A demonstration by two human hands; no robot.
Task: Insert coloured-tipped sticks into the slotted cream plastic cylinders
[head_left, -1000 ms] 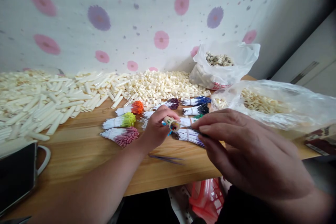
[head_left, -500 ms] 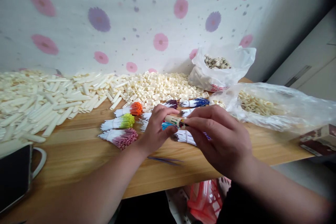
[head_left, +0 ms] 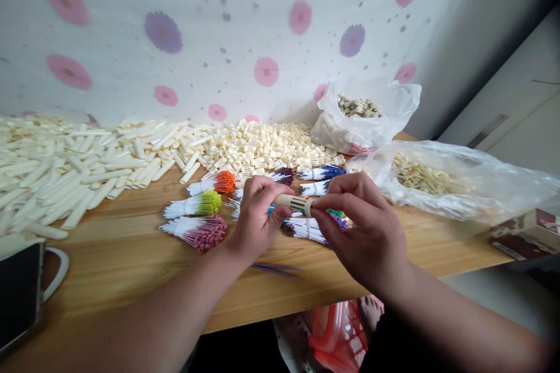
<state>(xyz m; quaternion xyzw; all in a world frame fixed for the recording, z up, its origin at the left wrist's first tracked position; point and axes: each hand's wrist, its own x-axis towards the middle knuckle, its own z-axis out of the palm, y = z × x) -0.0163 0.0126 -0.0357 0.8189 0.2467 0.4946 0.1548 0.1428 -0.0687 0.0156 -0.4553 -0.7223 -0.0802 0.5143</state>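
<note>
A cream slotted pen barrel [head_left: 299, 204] lies level between my hands, with coloured bits showing in its slots. My left hand [head_left: 262, 213] pinches its left end between thumb and fingers. At its right end, my right hand [head_left: 359, 215] closes thumb and fingertips round the tip. Beneath and around the hands are bundles of white sticks with coloured ends: orange [head_left: 224, 182], yellow-green [head_left: 210, 203], pink [head_left: 205, 233], dark blue [head_left: 328, 172] and purple [head_left: 312, 228]. My fingers partly hide some bundles.
Cream tubes [head_left: 100, 169] and short slotted pieces [head_left: 262, 145] pile along the back. Plastic bags of small parts [head_left: 363, 122] and pale pieces [head_left: 424, 175] stand right. A small box [head_left: 525, 234] sits at the right edge, a dark-screened device [head_left: 20, 291] at the left.
The dark and coloured bits that stuck out of the barrel's right end no longer show; a cream end piece is there, held by my right hand. The view has shifted slightly.
</note>
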